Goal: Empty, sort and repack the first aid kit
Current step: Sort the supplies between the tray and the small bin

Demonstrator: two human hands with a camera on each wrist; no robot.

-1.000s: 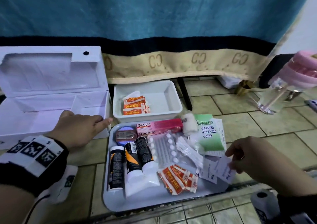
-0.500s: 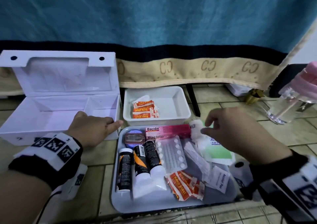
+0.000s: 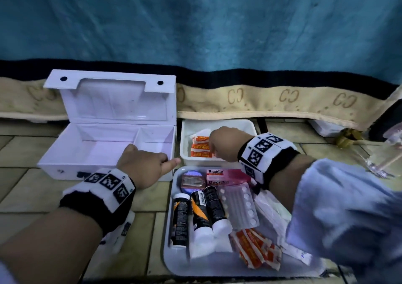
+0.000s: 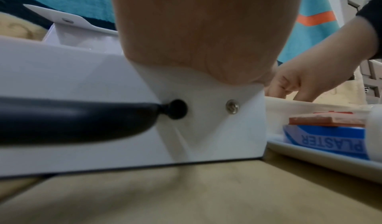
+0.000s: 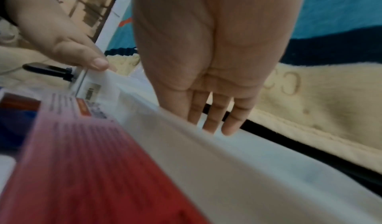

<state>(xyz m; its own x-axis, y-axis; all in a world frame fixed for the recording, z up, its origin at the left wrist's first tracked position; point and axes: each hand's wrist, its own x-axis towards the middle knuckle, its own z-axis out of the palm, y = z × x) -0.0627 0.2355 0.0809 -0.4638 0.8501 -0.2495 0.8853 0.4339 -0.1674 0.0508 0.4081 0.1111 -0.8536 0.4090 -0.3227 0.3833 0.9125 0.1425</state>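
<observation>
Nearest, the tray (image 3: pixel 174 259) holds tubes (image 3: pixel 199 214), pills (image 3: pixel 239 205) and plasters (image 3: pixel 256 249). The left hand (image 3: pixel 143 166) still rests on the empty kit's (image 3: pixel 104 146) front rim, fingers relaxed. The right hand (image 3: pixel 224 145), over the tray half a second ago, now reaches into the bin (image 3: pixel 219 123) behind, fingers straight, beside packets (image 3: pixel 200 147).

We see open room inside the white kit box (image 3: pixel 102 151), lid up, though the left hand (image 3: pixel 142 167) rests on its front right corner. The right hand (image 3: pixel 224 145) fills the small bin's (image 3: pixel 239 123) front, over the plaster strips (image 3: pixel 200 147). The tray (image 3: pixel 171 259) is crowded; the right forearm crosses its far right side.
</observation>
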